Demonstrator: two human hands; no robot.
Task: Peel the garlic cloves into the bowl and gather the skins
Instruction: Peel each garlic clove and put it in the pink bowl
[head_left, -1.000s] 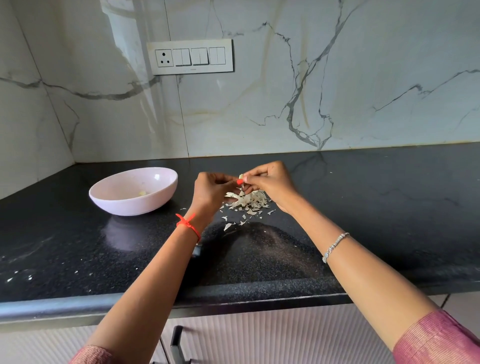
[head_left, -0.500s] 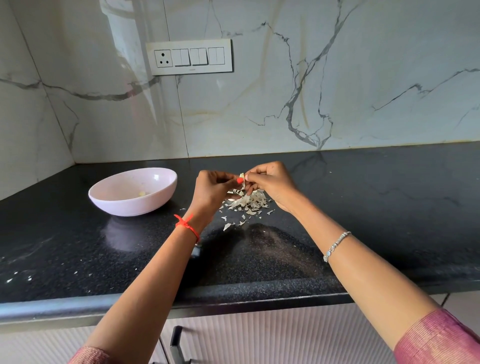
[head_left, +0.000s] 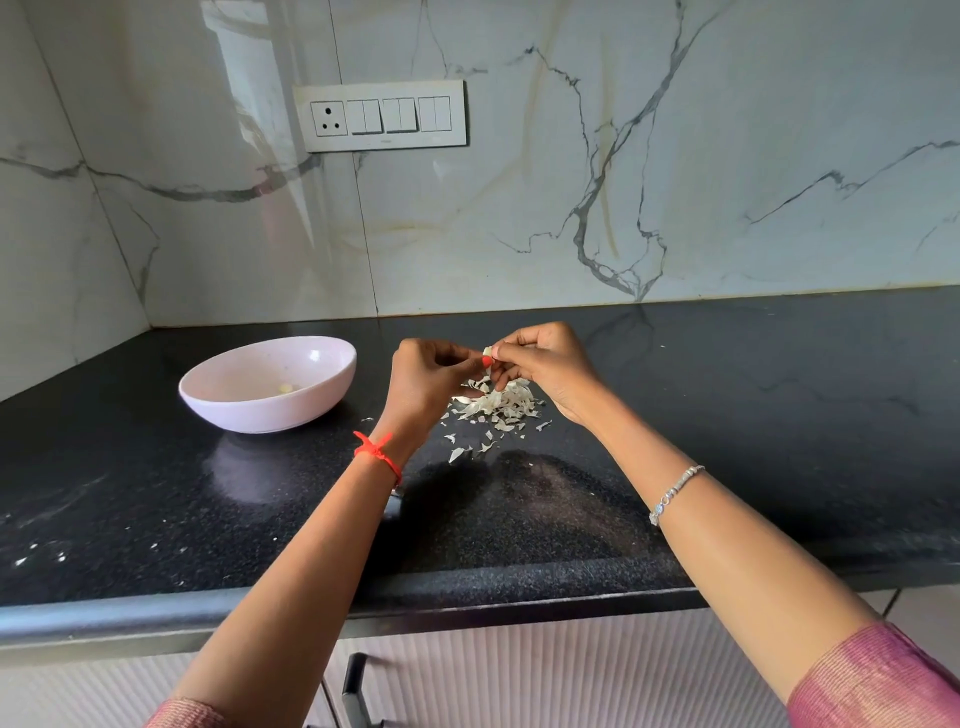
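Above the black countertop, my left hand (head_left: 428, 374) and my right hand (head_left: 545, 364) meet fingertip to fingertip. Between them they pinch a small pale garlic clove (head_left: 487, 352), mostly hidden by the fingers. Directly under the hands lies a heap of whitish garlic skins (head_left: 498, 405), with loose flakes scattered toward me. To the left stands a pale pink bowl (head_left: 317, 395) with a peeled clove (head_left: 285, 387) at its bottom.
The black granite countertop (head_left: 727, 415) runs to a marble wall behind, which carries a switch and socket panel (head_left: 382, 115). The counter's front edge is near me, with a cabinet handle (head_left: 353, 686) below it. Small white crumbs (head_left: 41, 553) dot the counter at near left.
Both hands stay over the skin heap, working the clove. My fingertips have shifted slightly and closed together on it.
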